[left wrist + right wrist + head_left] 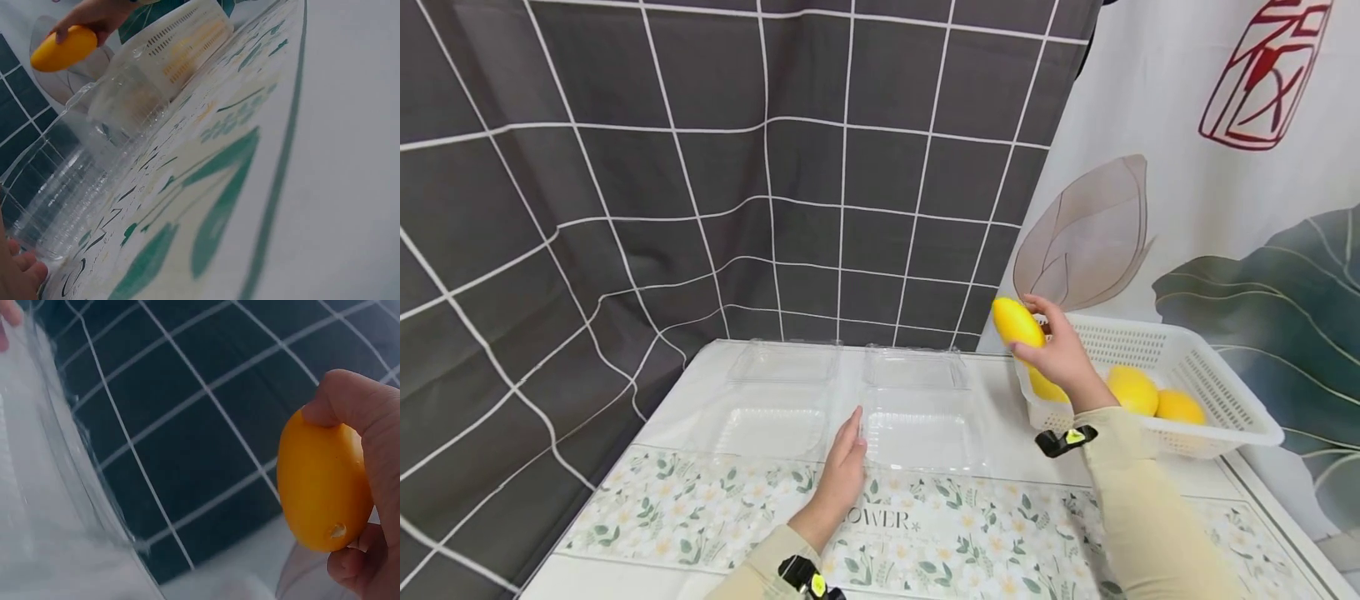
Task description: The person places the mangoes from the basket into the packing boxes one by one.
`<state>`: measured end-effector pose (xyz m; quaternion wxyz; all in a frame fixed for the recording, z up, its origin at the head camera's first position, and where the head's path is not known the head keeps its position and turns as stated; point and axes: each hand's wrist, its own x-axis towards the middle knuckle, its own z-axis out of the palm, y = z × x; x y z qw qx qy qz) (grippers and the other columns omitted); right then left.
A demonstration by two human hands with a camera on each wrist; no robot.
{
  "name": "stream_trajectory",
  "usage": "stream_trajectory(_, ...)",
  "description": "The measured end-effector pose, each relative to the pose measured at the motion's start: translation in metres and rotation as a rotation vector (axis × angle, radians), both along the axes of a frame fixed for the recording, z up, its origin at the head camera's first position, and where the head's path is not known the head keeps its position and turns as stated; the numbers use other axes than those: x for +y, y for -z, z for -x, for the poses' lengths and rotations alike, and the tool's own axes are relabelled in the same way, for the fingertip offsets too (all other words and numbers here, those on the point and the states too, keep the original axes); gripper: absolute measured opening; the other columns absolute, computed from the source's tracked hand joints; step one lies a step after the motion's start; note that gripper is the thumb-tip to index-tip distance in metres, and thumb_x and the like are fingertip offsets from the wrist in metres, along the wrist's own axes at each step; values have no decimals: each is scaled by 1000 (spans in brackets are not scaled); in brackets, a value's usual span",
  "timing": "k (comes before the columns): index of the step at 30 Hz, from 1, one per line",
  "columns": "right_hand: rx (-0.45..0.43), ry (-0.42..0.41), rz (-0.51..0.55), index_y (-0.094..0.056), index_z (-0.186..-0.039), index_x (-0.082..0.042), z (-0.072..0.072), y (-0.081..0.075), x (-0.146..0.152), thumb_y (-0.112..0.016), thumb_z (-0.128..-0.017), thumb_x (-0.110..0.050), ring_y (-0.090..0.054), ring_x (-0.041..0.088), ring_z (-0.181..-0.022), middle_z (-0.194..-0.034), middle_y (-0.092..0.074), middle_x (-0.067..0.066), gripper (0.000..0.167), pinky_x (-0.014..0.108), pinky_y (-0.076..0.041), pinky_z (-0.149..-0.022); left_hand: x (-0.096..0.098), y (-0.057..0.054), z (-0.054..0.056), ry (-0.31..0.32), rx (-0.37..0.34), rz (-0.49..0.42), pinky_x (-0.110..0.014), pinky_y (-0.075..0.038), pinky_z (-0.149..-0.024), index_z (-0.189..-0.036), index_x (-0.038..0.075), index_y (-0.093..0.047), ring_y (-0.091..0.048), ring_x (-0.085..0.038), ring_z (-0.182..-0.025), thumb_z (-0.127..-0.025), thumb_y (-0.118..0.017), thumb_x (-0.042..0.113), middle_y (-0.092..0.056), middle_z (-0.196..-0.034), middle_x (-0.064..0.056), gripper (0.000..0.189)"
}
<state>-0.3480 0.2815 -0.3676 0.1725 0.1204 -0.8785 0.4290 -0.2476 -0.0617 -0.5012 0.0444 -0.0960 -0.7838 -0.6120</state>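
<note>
A yellow lemon (pixel 1018 322) is pinched between the thumb and fingers of my right hand (pixel 1061 357), raised over the left end of a white basket (pixel 1225 423). In the right wrist view, the lemon (pixel 325 481) shows a pale stem scar at its lower end. My left hand (pixel 842 473) has its fingers extended at the left edge of a clear plastic box (pixel 921 442), whose lid (pixel 916 368) lies folded back behind it. To the left of that hand stands a second clear box (pixel 775 433), its lid also folded back.
Several more lemons (pixel 1132 390) lie in the perforated basket at the table's right side. A floral runner (pixel 700 508) crosses the white table in front of the boxes. Behind hang a dark grid-patterned curtain (pixel 895 167) and a white printed cloth (pixel 1150 100).
</note>
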Motion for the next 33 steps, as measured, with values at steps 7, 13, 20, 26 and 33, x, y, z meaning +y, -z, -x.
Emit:
stream_trajectory(7,77,-104,-19,-47,-148,-12,-9,4,-46,-77,-79,-3,-50,34,-107,-137,-49,15,76,43,-47,-85,-3,-5,1,36,-14,-81,-54,-6,-124,-162,8,-17,-10,-37,-154,-109,-27,12,-14,-168,-17,54)
stream_trajectory(13,81,-198,16,-49,-146,-11,-16,21,-75,-79,-78,-1,-52,34,-107,-136,-51,14,75,45,-48,-86,-7,-6,2,38,-23,-89,-53,-6,-125,-163,9,-16,-10,-36,-154,-109,-25,13,-13,-168,-15,55)
stream_trajectory(20,118,-354,-94,-53,-142,-11,-22,42,-101,-83,-72,-4,-57,26,-106,-135,-56,8,76,43,-51,-88,-10,-4,1,26,-32,-93,-56,-6,-124,-162,8,-17,-10,-39,-154,-109,-27,12,-13,-168,-17,54)
stream_trajectory(26,48,-444,-279,-54,-144,-21,-33,53,-122,-84,-72,-16,-60,20,-108,-134,-61,-2,79,42,-52,-90,-4,-4,0,8,-30,-55,-58,-11,-123,-162,7,-18,-16,-41,-152,-109,-29,11,-16,-167,-19,54)
stream_trajectory(33,11,-461,-422,-54,-144,-22,-40,65,-135,-84,-70,-18,-60,14,-101,-127,-64,-4,80,38,-52,-87,0,0,1,21,-8,-39,-58,-16,-122,-161,4,-19,-23,-42,-150,-109,-31,9,-18,-166,-21,53)
